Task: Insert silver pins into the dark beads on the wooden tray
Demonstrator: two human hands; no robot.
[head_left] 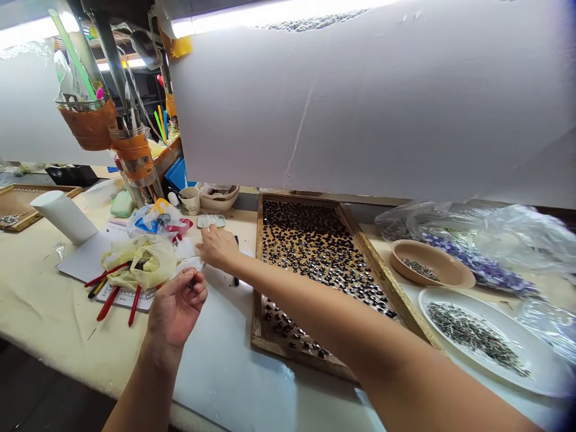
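My left hand (177,309) is raised over the near side of the bench, palm up. Its thumb and fingertips pinch a small dark shiny piece (192,283). My right hand (219,247) reaches across to the far side, just in front of a small clear-looking dish (210,221) and beside some white crumpled material (185,252). Its fingers curl downward, and whatever is between them is hidden. Under my right forearm lies a wooden-framed tray (257,327) spread with many small black shiny pieces (310,258).
Left of my hands lie red-handled tools (135,306) and a yellowish plastic bag (155,267). A white roll (65,217) stands behind. On the right are a brown bowl (454,277) and white plate (535,360) of small metal parts. A lamp shade (382,108) hangs low overhead.
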